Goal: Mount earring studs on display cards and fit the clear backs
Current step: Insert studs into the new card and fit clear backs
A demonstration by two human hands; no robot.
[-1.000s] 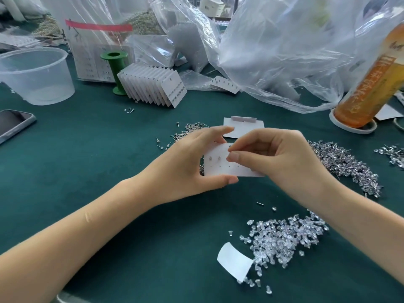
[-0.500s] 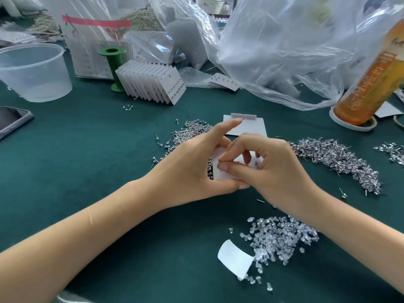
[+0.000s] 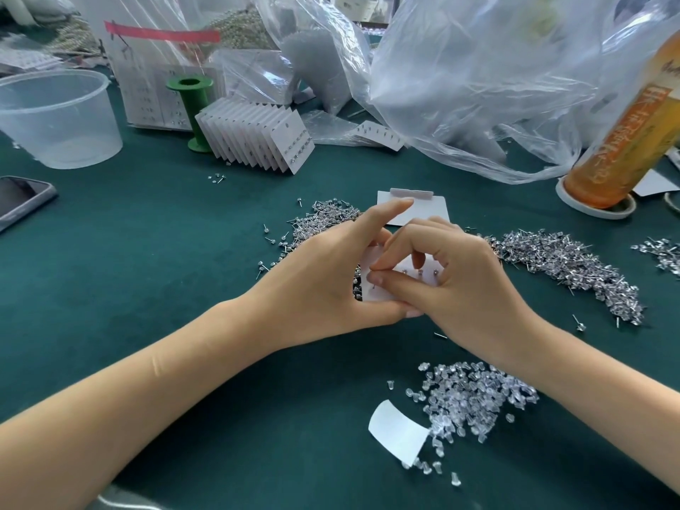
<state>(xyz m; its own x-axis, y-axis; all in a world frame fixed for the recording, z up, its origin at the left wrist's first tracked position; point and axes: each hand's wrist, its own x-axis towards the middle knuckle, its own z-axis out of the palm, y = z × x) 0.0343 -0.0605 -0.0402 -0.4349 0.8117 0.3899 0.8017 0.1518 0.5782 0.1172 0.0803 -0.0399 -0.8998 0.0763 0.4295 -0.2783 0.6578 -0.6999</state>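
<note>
Midway, by the look of it — a display card (image 3: pixel 379 294) is held above the green cloth (image 3: pixel 154 259) by the left hand (image 3: pixel 323 288), while the right hand (image 3: pixel 460 288) pinches at stud posts on its back. A row of finished cards (image 3: pixel 257 141) is stood behind. Heaps of studs (image 3: pixel 574 266) and clear backs (image 3: pixel 471 403) are left unmounted — much work remains.

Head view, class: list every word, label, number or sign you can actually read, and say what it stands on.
Nothing reads clearly.
Orange bottle: vertical label characters, too blurred to quote.
Red strip on clear bag: no legible text.
Display card held by the left hand and right hand: no print visible.
Phone: screen dark.
</note>
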